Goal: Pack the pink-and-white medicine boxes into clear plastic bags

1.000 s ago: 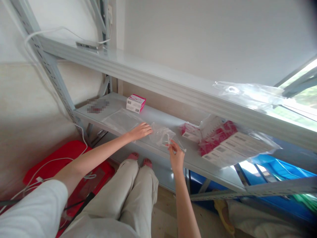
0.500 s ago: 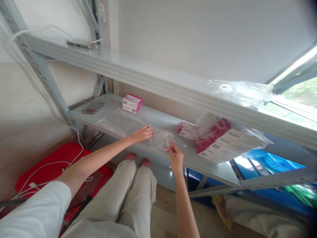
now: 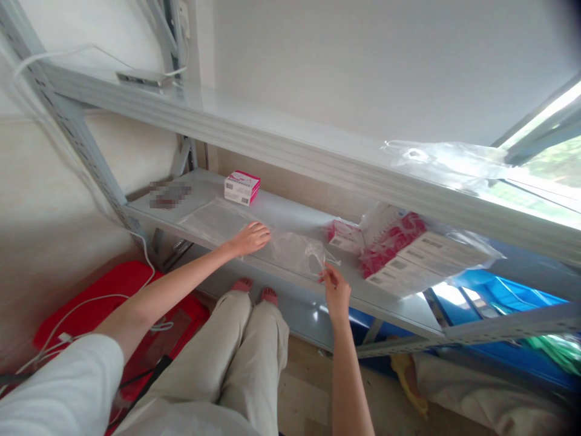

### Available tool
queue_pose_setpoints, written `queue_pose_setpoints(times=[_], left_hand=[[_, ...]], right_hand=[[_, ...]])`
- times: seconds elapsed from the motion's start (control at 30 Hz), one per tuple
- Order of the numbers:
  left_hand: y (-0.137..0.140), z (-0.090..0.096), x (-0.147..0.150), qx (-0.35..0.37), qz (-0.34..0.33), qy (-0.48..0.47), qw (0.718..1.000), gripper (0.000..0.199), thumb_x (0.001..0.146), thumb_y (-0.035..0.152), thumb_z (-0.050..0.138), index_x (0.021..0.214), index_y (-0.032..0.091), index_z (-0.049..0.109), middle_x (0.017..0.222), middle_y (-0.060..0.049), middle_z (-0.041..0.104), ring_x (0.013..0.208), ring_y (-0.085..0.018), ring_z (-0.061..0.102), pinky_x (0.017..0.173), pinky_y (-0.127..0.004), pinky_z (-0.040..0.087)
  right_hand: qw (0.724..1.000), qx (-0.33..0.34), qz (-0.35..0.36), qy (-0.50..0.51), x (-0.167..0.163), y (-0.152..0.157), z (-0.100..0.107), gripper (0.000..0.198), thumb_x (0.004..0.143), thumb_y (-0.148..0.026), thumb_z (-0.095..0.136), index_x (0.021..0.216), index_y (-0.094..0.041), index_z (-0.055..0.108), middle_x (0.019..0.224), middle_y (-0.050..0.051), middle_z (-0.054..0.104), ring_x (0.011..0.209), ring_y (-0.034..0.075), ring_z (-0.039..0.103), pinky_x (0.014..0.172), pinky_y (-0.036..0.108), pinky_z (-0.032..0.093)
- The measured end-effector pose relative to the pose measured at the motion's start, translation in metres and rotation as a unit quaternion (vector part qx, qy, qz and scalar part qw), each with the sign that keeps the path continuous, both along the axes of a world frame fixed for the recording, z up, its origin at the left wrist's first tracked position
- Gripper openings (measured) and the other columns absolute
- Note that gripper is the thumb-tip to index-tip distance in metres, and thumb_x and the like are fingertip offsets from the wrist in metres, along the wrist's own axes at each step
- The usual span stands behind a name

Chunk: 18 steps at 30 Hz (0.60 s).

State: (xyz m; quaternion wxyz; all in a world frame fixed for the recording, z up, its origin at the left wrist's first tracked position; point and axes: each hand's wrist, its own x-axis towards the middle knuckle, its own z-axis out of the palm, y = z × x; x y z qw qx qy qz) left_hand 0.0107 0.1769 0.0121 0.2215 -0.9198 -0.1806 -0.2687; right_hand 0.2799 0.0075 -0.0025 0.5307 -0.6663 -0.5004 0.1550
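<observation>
A clear plastic bag (image 3: 297,249) lies along the grey middle shelf (image 3: 290,213), flat on the left and crumpled on the right. My left hand (image 3: 252,238) is on its middle, fingers together and curled down onto the film. Thumb and fingertips of my right hand (image 3: 336,289) pinch the crumpled end by the shelf's front edge. Behind my left hand stands a pink and white box (image 3: 242,187). To the right of the bag, a small pink box (image 3: 345,236) sits beside a clear bag packed with several pink and white boxes (image 3: 408,254).
Above runs an upper shelf (image 3: 272,140) carrying a flat grey device (image 3: 144,79) and crumpled clear plastic (image 3: 447,160). A red container (image 3: 113,300) with white cables stands at lower left. Blue bins (image 3: 512,293) are at lower right, near a person's leg (image 3: 490,387).
My right hand has moved right, drawing the crumpled end of the bag out flatter. My left hand has slid slightly left along the bag.
</observation>
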Motion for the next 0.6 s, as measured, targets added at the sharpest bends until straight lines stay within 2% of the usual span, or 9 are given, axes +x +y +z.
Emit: queue_pose_setpoints(times=[0.17, 0.33, 0.43, 0.5, 0.6], left_hand=[[0.013, 0.005, -0.032, 0.011, 0.028, -0.002, 1.000, 0.015, 0.091, 0.017, 0.049, 0.090, 0.016, 0.063, 0.093, -0.005, 0.066, 0.092, -0.018, 0.056, 0.089, -0.033, 0.037], [0.013, 0.006, -0.052, 0.004, 0.047, 0.039, 0.998, 0.016, 0.091, 0.017, 0.048, 0.089, 0.016, 0.063, 0.093, -0.006, 0.066, 0.093, -0.019, 0.056, 0.088, -0.033, 0.037], [0.007, 0.004, -0.054, -0.015, 0.033, 0.077, 0.996, 0.016, 0.091, 0.020, 0.048, 0.093, 0.016, 0.063, 0.097, -0.006, 0.066, 0.097, -0.020, 0.056, 0.092, -0.034, 0.036], [0.004, 0.002, -0.053, -0.039, 0.023, 0.089, 0.995, 0.019, 0.091, 0.026, 0.051, 0.103, 0.016, 0.063, 0.106, -0.008, 0.065, 0.103, -0.022, 0.055, 0.097, -0.037, 0.034], [0.000, -0.001, -0.050, -0.085, 0.017, 0.098, 0.991, 0.043, 0.087, 0.036, 0.057, 0.124, 0.014, 0.054, 0.123, -0.013, 0.058, 0.115, -0.026, 0.051, 0.103, -0.040, 0.031]], right_hand=[[0.999, 0.021, -0.023, 0.019, 0.052, 0.001, -0.009, 0.050, 0.078, -0.049, 0.053, 0.110, -0.013, 0.067, 0.068, 0.004, 0.067, 0.069, 0.020, 0.064, 0.075, 0.034, 0.048], [1.000, -0.010, -0.021, -0.001, 0.085, -0.003, -0.020, 0.048, 0.077, -0.055, 0.052, 0.097, -0.015, 0.070, 0.070, 0.006, 0.067, 0.070, 0.020, 0.063, 0.075, 0.035, 0.048], [0.998, -0.030, -0.028, -0.037, 0.073, -0.010, -0.020, 0.055, 0.080, -0.057, 0.049, 0.113, -0.016, 0.063, 0.094, 0.011, 0.069, 0.079, 0.022, 0.064, 0.074, 0.036, 0.048], [0.993, -0.051, 0.013, -0.108, 0.053, -0.016, -0.018, 0.059, 0.082, -0.055, 0.050, 0.129, -0.019, 0.052, 0.114, 0.012, 0.064, 0.092, 0.023, 0.064, 0.078, 0.037, 0.048], [0.952, -0.092, 0.069, -0.285, 0.020, -0.023, -0.016, 0.061, 0.082, -0.046, 0.057, 0.137, -0.026, 0.042, 0.128, 0.010, 0.058, 0.111, 0.027, 0.057, 0.087, 0.041, 0.045]])
